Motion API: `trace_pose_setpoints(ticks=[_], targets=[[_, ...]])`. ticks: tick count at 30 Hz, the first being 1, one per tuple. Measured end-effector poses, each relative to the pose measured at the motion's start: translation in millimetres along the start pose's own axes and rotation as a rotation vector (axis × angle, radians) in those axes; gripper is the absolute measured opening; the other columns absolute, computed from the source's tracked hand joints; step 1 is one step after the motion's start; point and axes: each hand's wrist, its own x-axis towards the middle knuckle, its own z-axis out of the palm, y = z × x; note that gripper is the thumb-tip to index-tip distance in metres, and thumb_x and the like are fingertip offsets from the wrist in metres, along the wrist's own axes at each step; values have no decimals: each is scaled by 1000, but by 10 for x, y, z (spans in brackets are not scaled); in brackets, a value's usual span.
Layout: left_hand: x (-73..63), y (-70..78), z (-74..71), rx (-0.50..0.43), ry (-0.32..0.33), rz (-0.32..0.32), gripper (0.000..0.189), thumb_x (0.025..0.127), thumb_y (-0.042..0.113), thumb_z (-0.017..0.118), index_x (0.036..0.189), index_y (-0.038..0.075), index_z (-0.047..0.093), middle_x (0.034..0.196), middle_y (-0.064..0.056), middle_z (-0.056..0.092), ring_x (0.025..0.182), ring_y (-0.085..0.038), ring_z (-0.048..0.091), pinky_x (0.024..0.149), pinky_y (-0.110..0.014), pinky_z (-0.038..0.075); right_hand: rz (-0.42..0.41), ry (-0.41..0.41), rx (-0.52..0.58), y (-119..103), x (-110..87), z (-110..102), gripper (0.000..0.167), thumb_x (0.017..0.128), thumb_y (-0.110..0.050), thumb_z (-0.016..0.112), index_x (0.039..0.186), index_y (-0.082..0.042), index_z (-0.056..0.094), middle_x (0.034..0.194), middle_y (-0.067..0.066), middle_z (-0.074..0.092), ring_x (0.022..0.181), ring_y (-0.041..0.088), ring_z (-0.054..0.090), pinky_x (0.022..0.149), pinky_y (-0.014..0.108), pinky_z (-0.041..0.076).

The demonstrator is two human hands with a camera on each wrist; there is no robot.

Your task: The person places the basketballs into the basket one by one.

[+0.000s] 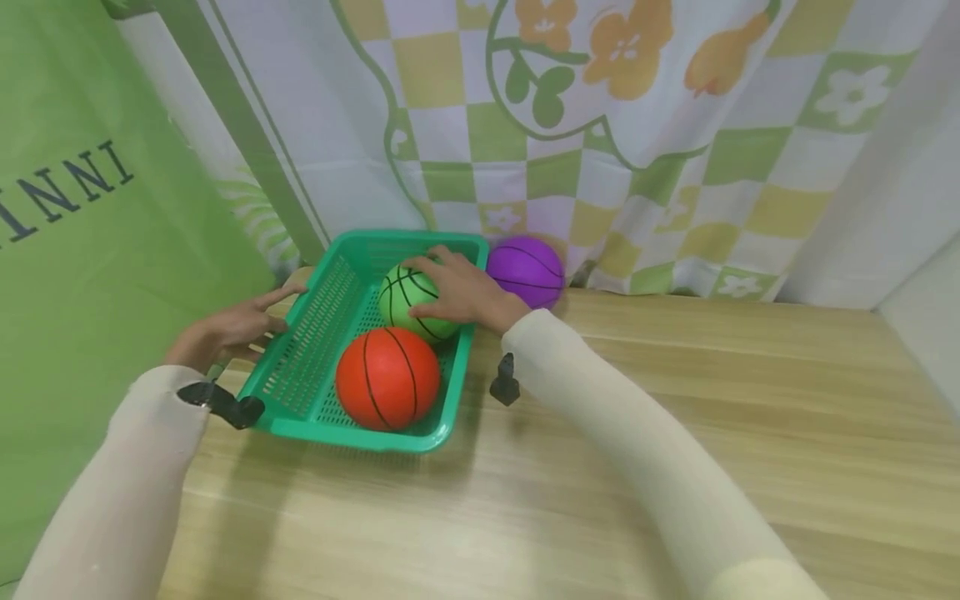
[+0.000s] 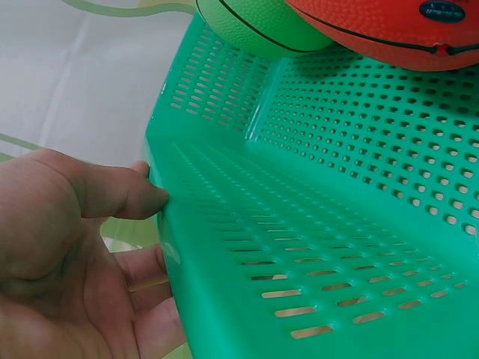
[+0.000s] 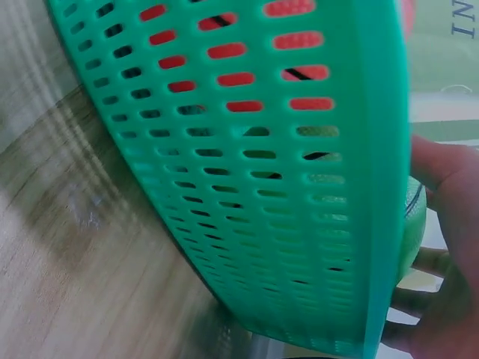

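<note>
A green plastic basket (image 1: pixel 297 358) with slotted walls stands on the wooden table. Inside it, a light green ball (image 1: pixel 401 293) with black lines sits at the back, and a red ball (image 1: pixel 387 379) is in front of it. My right hand (image 1: pixel 461 289) reaches over the basket's right rim and grips the green ball from above, fingers spread over its top. At the left side, my left hand (image 1: pixel 238 327) holds the basket's rim; in the left wrist view its thumb (image 2: pixel 123 193) is on the edge and the other fingers are behind the outer wall.
Just outside the basket's back right corner, a purple ball (image 1: pixel 527 272) rests against the patterned curtain (image 1: pixel 502 179). Green cloth with lettering (image 1: pixel 82 275) hangs at the left. The wooden table (image 1: pixel 675 433) extends to the right, up to a white wall (image 1: pixel 926 308).
</note>
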Motion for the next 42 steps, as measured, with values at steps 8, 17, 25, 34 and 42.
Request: trace_pose_setpoints(ticks=[8, 17, 25, 34, 42], targets=[[16, 5, 35, -8, -14, 2, 75, 104, 3, 37, 162, 28, -2, 148, -41, 25, 120, -43, 54, 83, -45, 56, -40, -68, 19, 66, -82, -104, 73, 95, -40, 68, 157, -22, 34, 160, 16, 25, 144, 37, 27, 113, 53, 29], [11, 28, 46, -11, -13, 9, 76, 103, 3, 38, 162, 28, -2, 144, -39, 32, 114, -37, 58, 83, -46, 56, -129, -114, -11, 127, -193, -397, 61, 98, -33, 67, 150, -11, 46, 153, 10, 41, 143, 27, 31, 116, 39, 25], [24, 33, 9, 0, -28, 6, 77, 103, 1, 36, 161, 26, -7, 150, -44, 17, 126, -53, 45, 79, -43, 57, -115, -101, 20, 269, -388, -551, 56, 98, -32, 67, 146, -8, 51, 148, 10, 48, 138, 28, 39, 114, 40, 30], [11, 25, -20, -1, -30, 17, 77, 102, 2, 38, 162, 25, -5, 146, -42, 26, 109, -33, 62, 79, -45, 57, -144, -64, 50, 428, -613, -598, 49, 97, -26, 67, 136, 1, 58, 130, 19, 61, 123, 33, 55, 105, 43, 41], [0, -8, -33, 0, -41, 23, 79, 102, 2, 38, 161, 26, -8, 144, -41, 30, 111, -34, 61, 82, -47, 56, -200, 6, 29, 547, -784, -610, 44, 94, -20, 70, 129, 6, 62, 127, 20, 63, 123, 36, 54, 107, 45, 38]])
